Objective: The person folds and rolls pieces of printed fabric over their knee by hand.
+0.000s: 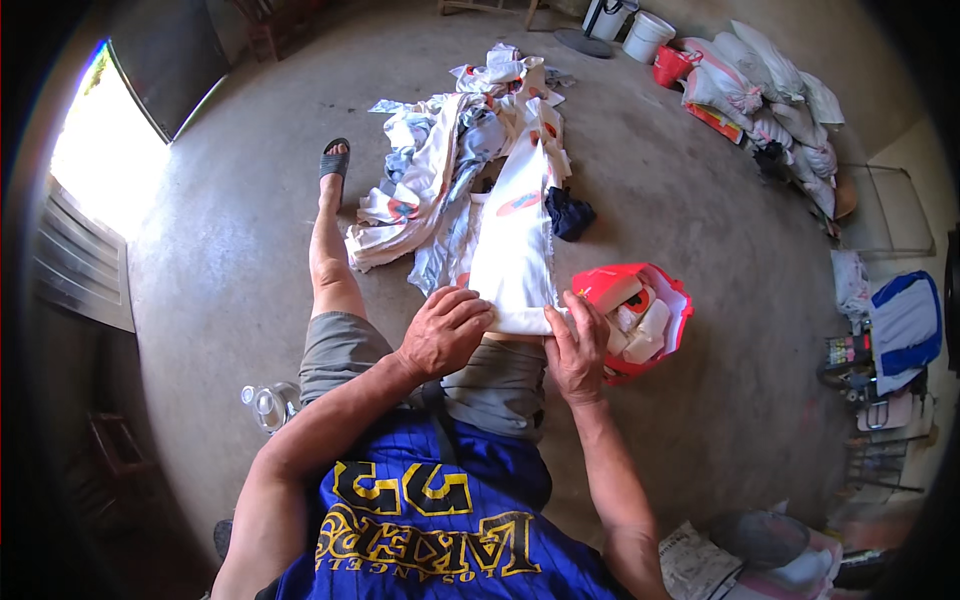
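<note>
A long strip of white cloth [515,232] with red and blue printed patches runs from my lap out over the floor. Its near end is rolled into a flat white roll [519,322]. My left hand [448,331] grips the roll's left end, fingers curled over it. At the right end, my right hand [576,341] pinches the roll between thumb and fingers. Beyond lies a heap of crumpled printed cloth [427,161]. Beside my right hand stands a red bag [680,337] holding several rolled cloth pieces [646,330].
A dark cloth bundle [568,214] lies right of the strip. A clear plastic container [271,406] sits on the floor at my left. White sacks [724,86], a red bucket [670,66] and a white bucket [648,36] stand along the far right wall. An open doorway [105,142] is at left.
</note>
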Motion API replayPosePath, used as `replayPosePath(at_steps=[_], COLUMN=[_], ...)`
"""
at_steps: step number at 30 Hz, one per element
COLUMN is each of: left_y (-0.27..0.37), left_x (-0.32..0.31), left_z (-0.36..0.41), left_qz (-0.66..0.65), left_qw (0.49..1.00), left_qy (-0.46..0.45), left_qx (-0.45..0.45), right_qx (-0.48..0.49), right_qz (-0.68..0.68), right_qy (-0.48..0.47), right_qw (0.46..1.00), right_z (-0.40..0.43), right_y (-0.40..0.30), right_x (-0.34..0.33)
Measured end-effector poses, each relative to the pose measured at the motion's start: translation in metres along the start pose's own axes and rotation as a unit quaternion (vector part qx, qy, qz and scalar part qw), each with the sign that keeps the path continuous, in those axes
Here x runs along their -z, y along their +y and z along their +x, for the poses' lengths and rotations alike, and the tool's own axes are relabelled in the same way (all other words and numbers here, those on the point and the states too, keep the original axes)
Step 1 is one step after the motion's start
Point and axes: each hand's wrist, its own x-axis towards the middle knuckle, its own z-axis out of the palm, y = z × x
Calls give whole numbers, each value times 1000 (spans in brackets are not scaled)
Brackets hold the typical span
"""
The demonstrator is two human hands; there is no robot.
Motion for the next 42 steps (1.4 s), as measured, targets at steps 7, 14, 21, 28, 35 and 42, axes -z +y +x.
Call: replayPosePath(at_steps=[7, 14, 21, 28, 35, 42], left_y=[-3, -9, -10, -14, -8, -7], left_x=[-3, -5, 3, 2, -6, 4], left_z=[2, -3, -5, -7, -7, -4], left_qz=[-47, -68, -68, -64, -66, -61], left_qw=[998, 996, 996, 997, 995, 996], left_qy=[26, 17, 18, 13, 11, 21], left_qx=[28, 58, 51, 52, 76, 55], right_qx=[18, 22, 26, -38, -49, 5], right_qz=[34, 41, 79, 142, 152, 101], right_qy=[-4, -28, -43, -37, -31, -53], right_qw=[999, 999, 996, 988, 987, 994], right_z=[8, 3, -2, -4, -9, 9], right_y=[12, 15, 13, 10, 15, 18], right_x=[-5, 0, -2, -8, -10, 11])
